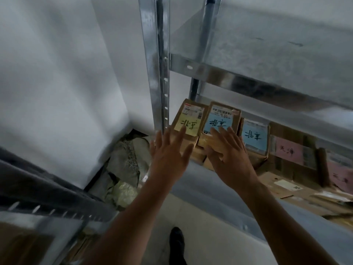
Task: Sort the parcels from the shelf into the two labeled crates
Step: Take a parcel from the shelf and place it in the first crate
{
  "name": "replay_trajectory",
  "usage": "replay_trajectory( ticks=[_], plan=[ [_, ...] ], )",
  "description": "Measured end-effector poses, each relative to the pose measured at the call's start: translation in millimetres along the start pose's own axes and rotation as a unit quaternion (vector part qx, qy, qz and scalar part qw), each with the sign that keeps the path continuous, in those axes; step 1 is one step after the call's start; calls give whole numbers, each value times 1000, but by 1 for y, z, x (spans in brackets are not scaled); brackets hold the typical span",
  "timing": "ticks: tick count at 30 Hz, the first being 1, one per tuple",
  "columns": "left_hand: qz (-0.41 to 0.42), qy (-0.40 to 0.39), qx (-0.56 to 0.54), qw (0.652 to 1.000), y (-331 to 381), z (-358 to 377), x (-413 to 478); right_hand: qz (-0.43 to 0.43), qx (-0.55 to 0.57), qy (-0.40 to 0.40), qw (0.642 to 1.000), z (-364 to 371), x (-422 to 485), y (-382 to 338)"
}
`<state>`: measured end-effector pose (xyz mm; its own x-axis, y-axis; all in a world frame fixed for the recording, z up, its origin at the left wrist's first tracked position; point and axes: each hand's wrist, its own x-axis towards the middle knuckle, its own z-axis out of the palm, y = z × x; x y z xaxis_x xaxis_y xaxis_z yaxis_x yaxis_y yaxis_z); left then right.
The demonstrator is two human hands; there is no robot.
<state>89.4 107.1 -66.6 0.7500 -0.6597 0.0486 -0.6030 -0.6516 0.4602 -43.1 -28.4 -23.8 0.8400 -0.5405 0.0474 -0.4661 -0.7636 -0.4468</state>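
Cardboard parcels stand in a row on the lower shelf (193,180). The leftmost parcel (188,119) bears a yellow note, the one beside it (219,119) a blue note. A third parcel (255,136) also has a blue note, and further right two parcels carry pink notes (289,153). My left hand (168,153) reaches with straight fingers onto the front of the yellow-note parcel. With spread fingers, my right hand (229,152) lies on the lower part of the blue-note parcel. No crate is in view.
A perforated metal shelf post (159,73) rises just left of the parcels, and an upper shelf (267,54) hangs over them. Crumpled sacks (124,165) lie in the floor corner by the white wall. Another rack (47,203) stands at lower left. My shoe (176,240) is below.
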Motion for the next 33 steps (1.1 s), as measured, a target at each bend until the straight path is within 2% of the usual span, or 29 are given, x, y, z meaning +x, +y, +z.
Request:
replay_trajectory(
  ticks=[3,6,10,13,18,23,26,30,33],
  plan=[
    [-8,-16,11,1000,-3,15,17,-11,-14,11,1000,2,24,4],
    [-18,8,2,1000,-7,25,31,-15,-39,-6,999,4,45,12],
    [-20,49,-77,996,-10,35,31,-24,-100,-24,994,11,62,20],
    [-24,85,-158,983,-12,39,29,-13,-107,-29,994,14,65,21],
    [-134,112,-307,935,-12,40,35,-16,-99,-23,995,16,65,21],
    [-202,72,-446,869,-16,40,44,-18,-113,-18,993,17,65,18],
    [-217,47,-490,843,-14,34,39,-11,-112,-19,993,17,66,16],
    [-182,5,-549,815,-10,16,19,9,-94,-28,995,11,64,9],
    [-172,4,-577,798,-10,2,0,0,-80,-27,996,6,55,3]
  ],
)
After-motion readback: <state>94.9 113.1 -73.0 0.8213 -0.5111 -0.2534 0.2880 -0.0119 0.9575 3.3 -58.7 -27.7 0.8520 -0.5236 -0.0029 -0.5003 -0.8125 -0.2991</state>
